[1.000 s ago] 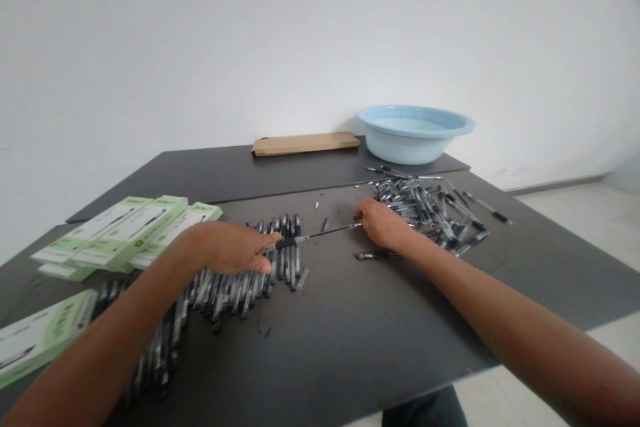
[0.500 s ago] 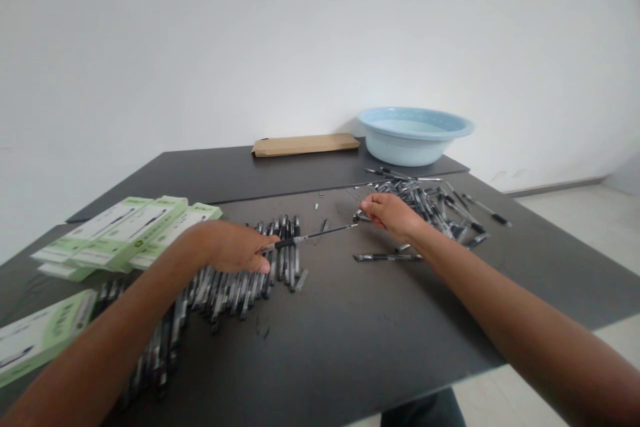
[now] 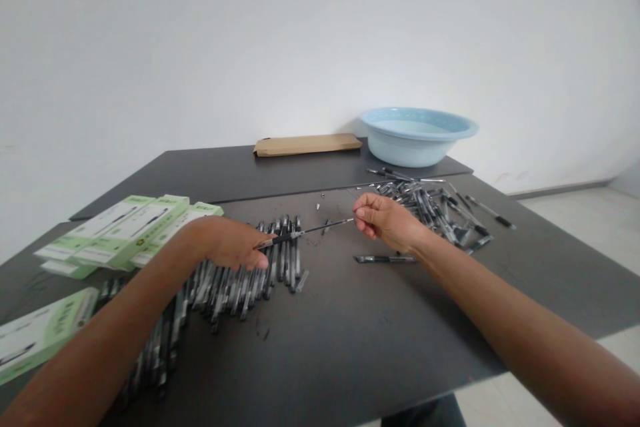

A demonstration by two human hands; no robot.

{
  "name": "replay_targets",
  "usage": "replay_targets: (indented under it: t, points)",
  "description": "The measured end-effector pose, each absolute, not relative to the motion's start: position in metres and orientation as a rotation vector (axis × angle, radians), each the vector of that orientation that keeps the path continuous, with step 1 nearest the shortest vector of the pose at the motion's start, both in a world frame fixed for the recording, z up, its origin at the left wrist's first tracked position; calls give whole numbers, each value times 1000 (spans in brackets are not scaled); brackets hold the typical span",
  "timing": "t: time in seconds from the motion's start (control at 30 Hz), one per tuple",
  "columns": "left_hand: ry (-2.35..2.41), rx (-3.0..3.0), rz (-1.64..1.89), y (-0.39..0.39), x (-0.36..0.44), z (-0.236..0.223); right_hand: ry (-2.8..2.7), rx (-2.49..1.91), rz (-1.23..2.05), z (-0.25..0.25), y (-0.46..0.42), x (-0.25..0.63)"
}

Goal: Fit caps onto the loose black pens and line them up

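Note:
My left hand [image 3: 235, 243] is closed round a clear pen [image 3: 285, 238] with a black grip, held above the row of pens. From its front end a thin dark refill [image 3: 325, 227] sticks out to the right. My right hand [image 3: 385, 219] pinches at the far tip of that refill; whether a small part is also between the fingers I cannot tell. Below my left hand, many black-and-clear pens [image 3: 250, 287] lie side by side. A single pen [image 3: 385, 259] lies on the table under my right wrist.
A loose heap of pens and parts [image 3: 430, 203] lies beyond my right hand. Green-and-white pen boxes [image 3: 120, 227] are stacked at the left, with another box [image 3: 47, 330] nearer. A blue basin [image 3: 417, 147] and a flat brown cardboard piece [image 3: 307, 144] stand at the back. Small metal tips [image 3: 318, 206] lie mid-table.
My right hand has turned and its fingertips have come to the refill's end, where there was a small gap before. My left hand with the pen has shifted slightly left.

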State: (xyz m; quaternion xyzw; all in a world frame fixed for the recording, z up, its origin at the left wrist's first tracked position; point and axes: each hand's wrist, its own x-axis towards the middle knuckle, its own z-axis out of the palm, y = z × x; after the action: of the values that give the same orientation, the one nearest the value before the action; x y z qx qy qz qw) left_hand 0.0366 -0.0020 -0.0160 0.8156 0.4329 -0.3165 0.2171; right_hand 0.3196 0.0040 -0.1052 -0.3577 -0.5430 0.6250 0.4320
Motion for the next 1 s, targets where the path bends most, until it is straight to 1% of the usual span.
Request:
replay_targets:
  t: [0.33, 0.63, 1.0]
  points:
    - [1189, 2220, -846, 2, 34, -17, -1340, -772, 1630, -101, -5, 311]
    - [1206, 2199, -833, 5, 33, -18, -1486, -629, 1516, -102, -7, 315]
    - [1177, 2208, -878, 2, 36, -15, -1558, -695, 1376, -95, -12, 310]
